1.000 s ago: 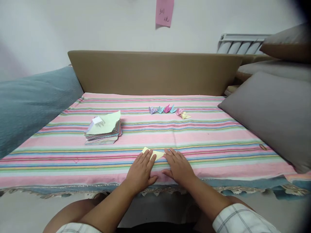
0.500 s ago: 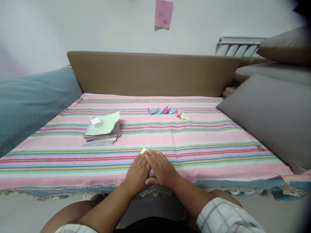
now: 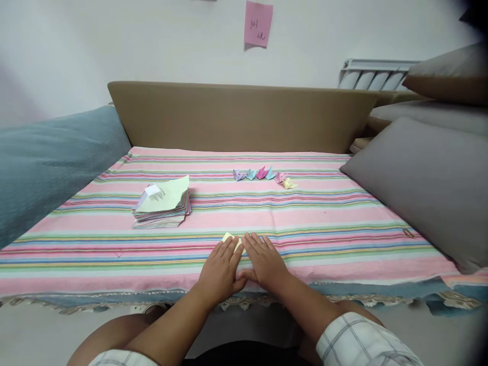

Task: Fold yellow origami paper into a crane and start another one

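Note:
A small piece of pale yellow paper (image 3: 227,236) lies on the striped cloth near its front edge, mostly covered by my hands. My left hand (image 3: 219,268) rests flat on its left part, fingers stretched forward. Beside it, my right hand (image 3: 265,262) lies flat too, fingers extended over the paper's right side. The two thumbs meet near the middle, while a strip of yellow shows between the fingertips. Farther back stands a row of several folded paper cranes (image 3: 261,173) in purple, blue, pink and yellow.
To the left is a stack of coloured paper sheets (image 3: 162,206) with a small white object (image 3: 153,191) on top. A grey cushion (image 3: 427,188) leans at the right, a blue cushion (image 3: 57,157) at the left. A brown backrest (image 3: 244,117) closes off the rear.
My right hand has slid to the right, off my left fingers, so more of the yellow paper shows between them. My left hand has hardly moved.

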The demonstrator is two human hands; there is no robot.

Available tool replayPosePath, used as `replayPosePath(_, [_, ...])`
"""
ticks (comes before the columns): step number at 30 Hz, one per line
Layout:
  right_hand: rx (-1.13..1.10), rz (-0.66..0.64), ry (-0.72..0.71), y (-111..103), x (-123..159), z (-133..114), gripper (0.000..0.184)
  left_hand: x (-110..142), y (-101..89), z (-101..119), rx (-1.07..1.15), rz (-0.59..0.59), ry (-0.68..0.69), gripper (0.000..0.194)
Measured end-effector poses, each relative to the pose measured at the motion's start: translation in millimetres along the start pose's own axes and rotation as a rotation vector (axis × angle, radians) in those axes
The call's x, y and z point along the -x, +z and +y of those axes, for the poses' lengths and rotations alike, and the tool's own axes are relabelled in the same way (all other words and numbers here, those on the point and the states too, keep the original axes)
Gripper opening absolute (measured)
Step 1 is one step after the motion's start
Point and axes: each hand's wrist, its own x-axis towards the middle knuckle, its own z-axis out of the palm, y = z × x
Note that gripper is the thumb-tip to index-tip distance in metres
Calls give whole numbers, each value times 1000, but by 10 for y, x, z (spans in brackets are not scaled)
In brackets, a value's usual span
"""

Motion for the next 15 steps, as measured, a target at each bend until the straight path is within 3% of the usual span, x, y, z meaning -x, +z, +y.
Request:
replayPosePath(2, [22, -11, 97, -22, 29, 63, 78, -4, -1, 3, -14, -2, 6, 71])
replayPosePath(5, [64, 70, 213, -57, 32, 79, 87, -8, 2, 3, -27, -13, 6, 74])
replayPosePath(6, [66, 103, 177, -64, 21, 59, 88, -8, 5, 0, -26, -16, 0, 74])
replayPosePath(10, [-24, 138, -199, -46, -38, -91, 81, 1, 25, -18, 3, -38, 10, 76])
replayPosePath(15, [-78, 122, -156, 4, -67, -179, 83, 15, 29, -42, 12, -40, 19, 77])
